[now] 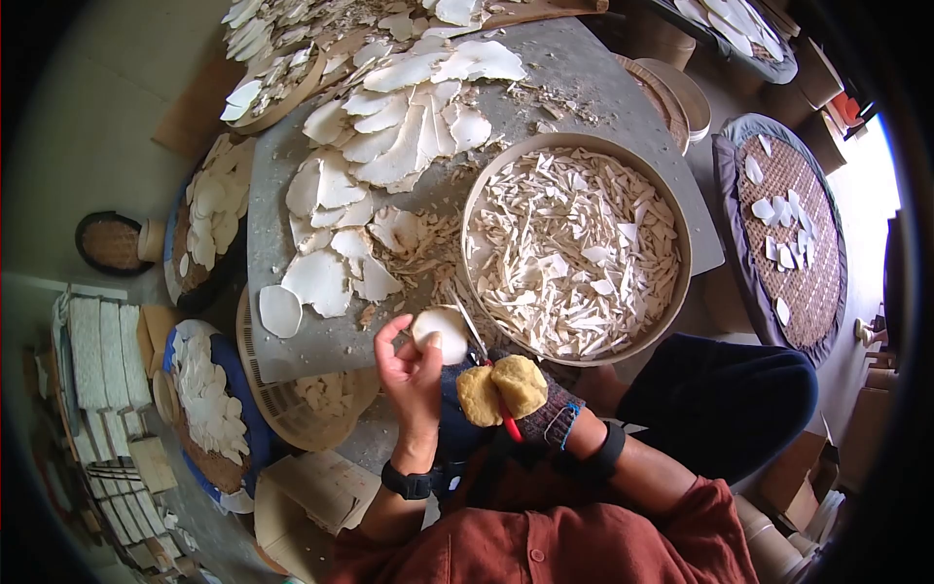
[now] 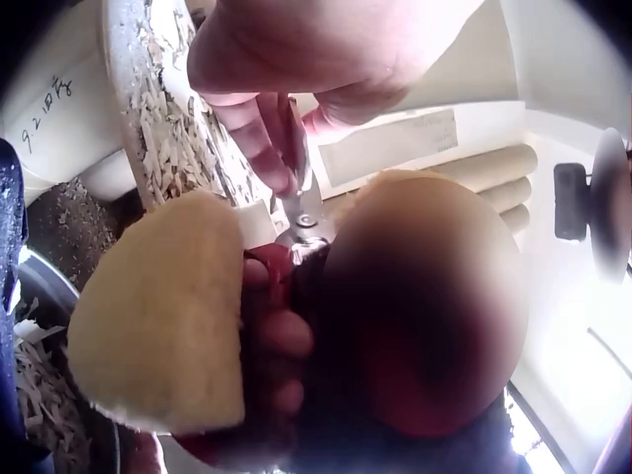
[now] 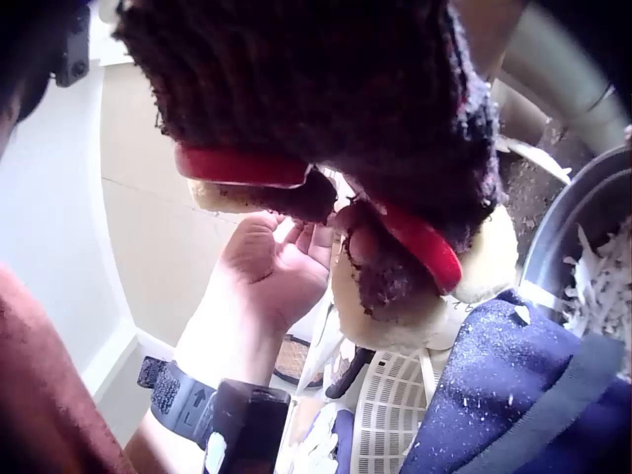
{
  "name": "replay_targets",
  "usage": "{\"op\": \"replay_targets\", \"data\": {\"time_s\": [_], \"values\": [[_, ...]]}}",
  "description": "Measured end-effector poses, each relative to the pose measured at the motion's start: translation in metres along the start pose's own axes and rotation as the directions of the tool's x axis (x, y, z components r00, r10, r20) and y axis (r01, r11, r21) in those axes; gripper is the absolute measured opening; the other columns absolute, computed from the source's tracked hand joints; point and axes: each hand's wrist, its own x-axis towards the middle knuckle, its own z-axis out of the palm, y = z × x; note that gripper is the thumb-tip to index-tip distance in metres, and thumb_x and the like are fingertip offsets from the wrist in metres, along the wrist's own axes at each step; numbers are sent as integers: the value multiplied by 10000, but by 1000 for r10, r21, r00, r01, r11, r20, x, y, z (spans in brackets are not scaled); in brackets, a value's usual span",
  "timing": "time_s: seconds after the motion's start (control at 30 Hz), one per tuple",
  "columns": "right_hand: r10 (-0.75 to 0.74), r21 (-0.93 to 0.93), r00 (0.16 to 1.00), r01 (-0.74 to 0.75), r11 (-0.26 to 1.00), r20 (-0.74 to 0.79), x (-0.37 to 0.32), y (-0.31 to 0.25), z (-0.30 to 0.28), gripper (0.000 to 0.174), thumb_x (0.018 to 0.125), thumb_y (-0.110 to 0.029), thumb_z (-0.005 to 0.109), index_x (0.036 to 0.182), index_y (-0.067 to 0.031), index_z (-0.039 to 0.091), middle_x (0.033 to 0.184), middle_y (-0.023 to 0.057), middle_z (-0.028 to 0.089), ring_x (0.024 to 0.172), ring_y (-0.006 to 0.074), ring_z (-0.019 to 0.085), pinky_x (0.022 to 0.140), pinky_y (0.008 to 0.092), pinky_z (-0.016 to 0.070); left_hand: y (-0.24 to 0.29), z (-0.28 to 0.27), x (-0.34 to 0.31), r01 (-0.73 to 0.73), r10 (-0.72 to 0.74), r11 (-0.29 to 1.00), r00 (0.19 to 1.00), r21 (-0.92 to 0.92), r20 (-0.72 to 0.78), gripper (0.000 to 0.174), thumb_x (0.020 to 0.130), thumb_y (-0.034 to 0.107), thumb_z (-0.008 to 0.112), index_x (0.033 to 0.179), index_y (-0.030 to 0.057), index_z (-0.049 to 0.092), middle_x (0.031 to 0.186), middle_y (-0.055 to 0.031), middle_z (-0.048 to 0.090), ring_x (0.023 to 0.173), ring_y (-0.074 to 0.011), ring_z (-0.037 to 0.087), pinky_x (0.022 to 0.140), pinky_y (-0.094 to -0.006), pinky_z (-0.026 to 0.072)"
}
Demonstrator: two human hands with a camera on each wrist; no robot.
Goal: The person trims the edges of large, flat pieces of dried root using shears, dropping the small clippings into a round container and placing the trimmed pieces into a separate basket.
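My left hand (image 1: 411, 375) pinches a thin, pale disc-like slice (image 1: 441, 334) between thumb and fingers, just left of the scissors. In a dark knitted, open-fingered glove, my right hand (image 1: 553, 405) grips the scissors (image 1: 472, 321) by their red handles (image 3: 425, 247). Two thick yellow sponge pads (image 1: 519, 383) sit around the handles and hide much of that hand in the head view. The blades point up past the slice's right edge. Seen from the left wrist, the blade pivot (image 2: 306, 221) lies just below the left fingers.
A round shallow tray (image 1: 685, 282) full of white slivers stands on the grey table (image 1: 584, 73). Overlapping white slices (image 1: 389, 127) are heaped left of it. A woven tray (image 1: 827, 282) with scattered pieces stands at right. Below the table's left corner sits a perforated basket (image 1: 268, 399).
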Motion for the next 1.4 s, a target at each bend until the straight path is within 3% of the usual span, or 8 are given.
{"op": "replay_targets", "data": {"time_s": [0.27, 0.33, 0.53, 0.67, 0.97, 1.23, 1.3, 1.4], "values": [[-90, -147, 988, 108, 983, 122, -11, -10, 4, 271, 835, -95, 556, 1096, -20, 550, 1080, 132, 609, 981, 254, 588, 859, 335, 466, 4, -9, 13, 66, -65, 998, 997, -11, 32, 388, 881, 53, 524, 1259, 7, 449, 997, -146, 631, 804, -185, 637, 658, -279, 543], [79, 166, 990, -97, 981, 114, -17, -7, 11, 293, 817, -100, 568, 1100, -25, 552, 1075, 135, 609, 978, 262, 588, 857, 342, 466, 12, -11, 15, 95, -96, 995, 993, 12, 68, 392, 877, 53, 529, 1260, 7, 456, 984, -135, 637, 767, -177, 641, 637, -271, 543], [10, -251, 988, 29, 968, 154, -12, 0, 3, 246, 873, -103, 513, 1103, -29, 562, 1108, 131, 601, 1020, 234, 584, 858, 334, 464, 12, -9, 9, 139, -133, 990, 977, -25, 165, 377, 884, 81, 544, 1241, -14, 470, 946, -139, 647, 683, -193, 658, 587, -263, 550], [265, 344, 950, -308, 887, 167, -18, -5, 10, 253, 868, -100, 506, 1100, -19, 569, 1080, 129, 614, 997, 220, 598, 863, 319, 469, 12, -16, 13, 236, -240, 971, 949, 43, 205, 397, 878, 80, 539, 1259, 2, 458, 975, -136, 644, 670, -191, 652, 585, -256, 540], [191, 600, 978, -200, 775, 79, 7, -16, 3, 235, 871, -94, 501, 1074, -9, 580, 1018, 136, 635, 938, 210, 622, 836, 322, 487, 26, -27, 18, 218, -249, 968, 885, 122, 394, 326, 888, 80, 539, 1198, -4, 479, 908, -120, 648, 694, -181, 648, 595, -266, 546], [-3, -196, 978, 45, 980, 210, -12, 9, 20, 407, 787, -161, 529, 1178, -43, 527, 1152, 148, 569, 1075, 284, 540, 966, 373, 408, -16, -17, 11, 76, -80, 994, 996, -83, -45, 331, 854, 21, 560, 1150, 12, 411, 951, -143, 631, 788, -173, 625, 633, -283, 545], [323, 386, 914, -398, 832, 246, -23, 6, 21, 289, 949, -157, 408, 1190, -19, 485, 1211, 128, 541, 1068, 179, 554, 948, 314, 432, -19, -19, 13, 79, -81, 995, 996, -55, -30, 308, 855, 27, 559, 1138, 8, 439, 955, -143, 632, 806, -173, 624, 634, -292, 548], [216, 204, 967, -241, 949, 139, -23, 10, 23, 262, 922, -139, 453, 1131, -1, 532, 1121, 136, 593, 1009, 199, 586, 900, 325, 458, -11, -18, 16, 91, -90, 996, 996, -27, 8, 289, 857, 40, 561, 1130, 6, 473, 978, -141, 631, 809, -181, 630, 641, -290, 544]]}}
